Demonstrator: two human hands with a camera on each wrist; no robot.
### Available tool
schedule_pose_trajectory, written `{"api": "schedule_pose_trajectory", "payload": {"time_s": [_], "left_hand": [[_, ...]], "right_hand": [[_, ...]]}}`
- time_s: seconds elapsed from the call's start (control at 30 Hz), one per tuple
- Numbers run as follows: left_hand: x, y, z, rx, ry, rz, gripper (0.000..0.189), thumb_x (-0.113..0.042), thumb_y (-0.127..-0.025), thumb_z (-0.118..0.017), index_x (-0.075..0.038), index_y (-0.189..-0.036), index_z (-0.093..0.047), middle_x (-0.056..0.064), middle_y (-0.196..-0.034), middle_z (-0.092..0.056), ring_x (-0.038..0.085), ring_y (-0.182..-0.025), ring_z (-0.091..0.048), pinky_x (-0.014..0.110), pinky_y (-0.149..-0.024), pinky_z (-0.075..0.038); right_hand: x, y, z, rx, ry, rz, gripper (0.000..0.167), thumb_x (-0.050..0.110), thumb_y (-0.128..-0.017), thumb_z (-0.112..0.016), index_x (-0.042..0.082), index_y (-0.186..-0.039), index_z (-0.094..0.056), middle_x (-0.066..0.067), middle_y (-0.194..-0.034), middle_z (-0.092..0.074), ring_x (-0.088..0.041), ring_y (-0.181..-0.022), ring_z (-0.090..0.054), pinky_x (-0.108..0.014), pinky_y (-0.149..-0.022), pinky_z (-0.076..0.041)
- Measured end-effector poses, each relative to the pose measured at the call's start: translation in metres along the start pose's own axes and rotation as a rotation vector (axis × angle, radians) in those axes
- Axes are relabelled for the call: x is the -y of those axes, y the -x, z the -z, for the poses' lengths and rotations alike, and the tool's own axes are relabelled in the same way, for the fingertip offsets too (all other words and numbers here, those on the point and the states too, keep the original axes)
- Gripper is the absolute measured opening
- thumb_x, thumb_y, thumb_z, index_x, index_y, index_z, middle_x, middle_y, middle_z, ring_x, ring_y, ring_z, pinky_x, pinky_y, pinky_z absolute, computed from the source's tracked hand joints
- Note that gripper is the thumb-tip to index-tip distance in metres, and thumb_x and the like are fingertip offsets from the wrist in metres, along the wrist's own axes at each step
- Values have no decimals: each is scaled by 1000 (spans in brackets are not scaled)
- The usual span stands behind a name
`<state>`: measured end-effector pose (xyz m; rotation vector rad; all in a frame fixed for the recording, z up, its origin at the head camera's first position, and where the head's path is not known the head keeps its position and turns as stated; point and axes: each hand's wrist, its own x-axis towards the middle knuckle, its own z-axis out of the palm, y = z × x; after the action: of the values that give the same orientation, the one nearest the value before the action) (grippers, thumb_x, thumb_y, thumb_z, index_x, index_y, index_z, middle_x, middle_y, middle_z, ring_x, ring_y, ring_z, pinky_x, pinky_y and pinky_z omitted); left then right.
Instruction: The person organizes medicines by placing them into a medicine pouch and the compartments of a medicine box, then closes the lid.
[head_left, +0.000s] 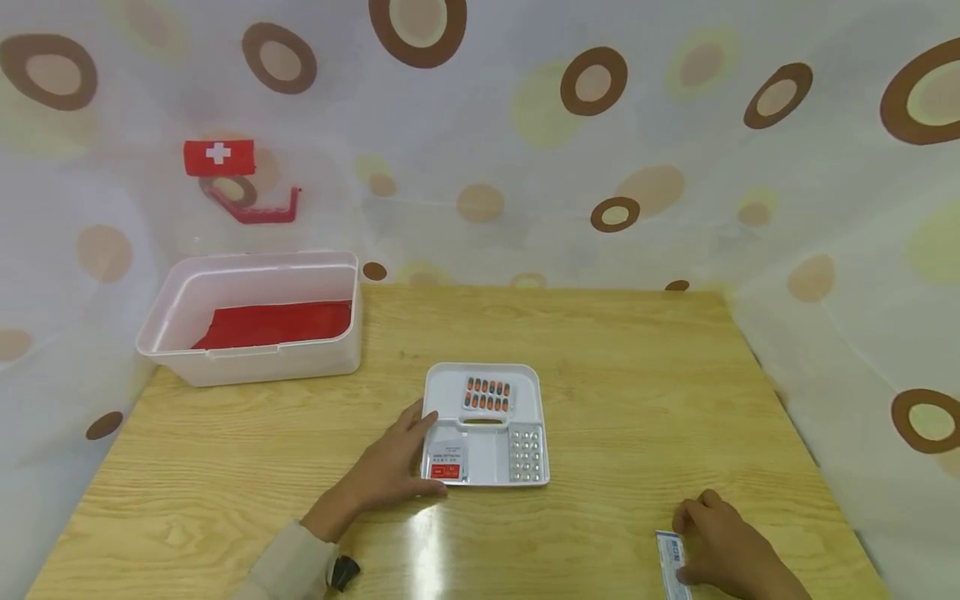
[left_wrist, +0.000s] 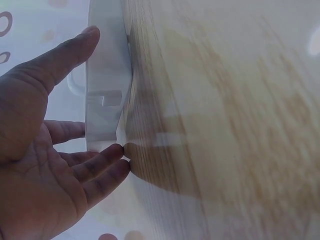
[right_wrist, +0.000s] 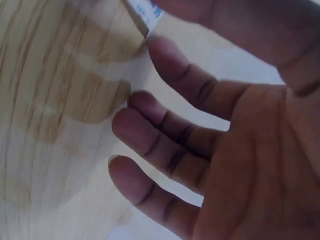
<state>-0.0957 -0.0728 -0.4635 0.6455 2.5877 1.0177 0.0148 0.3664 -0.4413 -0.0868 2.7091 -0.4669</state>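
Observation:
A white divided tray (head_left: 487,451) with a slot in its middle bar lies on the table. It holds a blister pack of orange-and-dark capsules (head_left: 487,394) at the back, a silver tablet blister pack (head_left: 526,454) front right and a red-and-white sachet (head_left: 448,462) front left. My left hand (head_left: 393,462) spans the tray's left front corner, fingers spread against its side and thumb along the front wall. At the front right of the table, my right hand (head_left: 723,546) pinches the edge of a small white-and-blue packet (head_left: 670,554) with printed lettering.
A translucent plastic bin (head_left: 277,360) with a red cloth-like item (head_left: 277,323) in it stands at the back left. Behind it, a red panel with a white cross (head_left: 219,157) and a red handle (head_left: 262,215) show against the patterned sheet. Wood-grain table (head_left: 622,375) surrounds the tray.

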Motion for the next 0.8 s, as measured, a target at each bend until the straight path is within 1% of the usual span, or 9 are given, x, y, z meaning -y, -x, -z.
{"api": "schedule_pose_trajectory", "payload": {"time_s": [0.07, 0.13, 0.23, 0.3, 0.43, 0.53, 0.67, 0.73, 0.8], "left_hand": [[0, 0, 0, -3, 0, 0, 106, -36, -70, -90, 4, -152, -35, 22, -165, -22, 41, -150, -29, 56, -118, -33], [0, 0, 0, 1, -1, 9, 106, -36, -70, -90, 3, -152, -35, 21, -165, -21, 41, -151, -28, 55, -119, -33], [0, -1, -1, 3, -1, 15, 107, -36, -70, -90, 3, -152, -35, 20, -165, -21, 40, -151, -28, 55, -119, -33], [-1, -1, -1, 2, 2, 12, 107, -36, -70, -90, 3, -152, -35, 20, -165, -21, 41, -151, -28, 55, -118, -34], [-1, -1, 0, -5, -6, 4, 106, -37, -70, -90, 4, -152, -35, 21, -165, -22, 41, -150, -29, 56, -118, -34], [-1, -1, 0, -1, -6, 9, 106, -37, -70, -90, 3, -152, -35, 21, -165, -22, 41, -151, -29, 56, -118, -34], [-2, -2, 0, 8, 0, 8, 106, -37, -71, -89, 3, -152, -34, 21, -165, -21, 41, -151, -27, 56, -119, -33], [-2, -2, 0, 4, 0, 3, 106, -36, -71, -90, 3, -152, -35, 21, -165, -22, 41, -151, -28, 56, -118, -34], [-1, -2, 0, 2, -7, 5, 106, -36, -70, -90, 3, -152, -35, 21, -165, -23, 40, -150, -29, 55, -118, -34]], "right_hand": [[0, 0, -2, -3, 2, 6, 47, 26, -60, -93, 18, -91, -58, 1, -96, -51, -13, -86, -49, -33, -73, -54], [-2, 0, -2, 11, -39, 24, 48, 24, -62, -92, 17, -94, -57, 2, -94, -51, -10, -85, -48, -29, -74, -52], [-4, -1, -1, 63, -156, 68, 48, 18, -69, -89, 10, -102, -56, 2, -88, -52, -4, -76, -47, -24, -67, -47], [-5, 0, 0, 94, -223, 92, 43, 13, -72, -86, 7, -102, -56, 1, -82, -54, -1, -70, -45, -22, -62, -43], [-3, -1, 2, 106, -224, 126, 29, 13, -74, -84, 12, -87, -58, 4, -76, -55, 2, -66, -42, -21, -57, -39], [2, -5, 3, 107, -248, 181, 24, 17, -79, -81, 12, -83, -58, 8, -74, -55, 3, -65, -42, -20, -56, -40], [17, -13, 8, 104, -357, 299, 19, 22, -88, -74, 11, -84, -59, 12, -71, -52, 5, -62, -42, -19, -52, -41], [30, -19, 14, 69, -401, 342, 18, 25, -91, -71, 12, -86, -60, 12, -69, -53, 5, -59, -42, -20, -50, -41], [48, -25, 20, 11, -420, 354, 15, 27, -92, -70, 14, -89, -63, 10, -70, -56, 5, -57, -44, -21, -49, -42]]}}
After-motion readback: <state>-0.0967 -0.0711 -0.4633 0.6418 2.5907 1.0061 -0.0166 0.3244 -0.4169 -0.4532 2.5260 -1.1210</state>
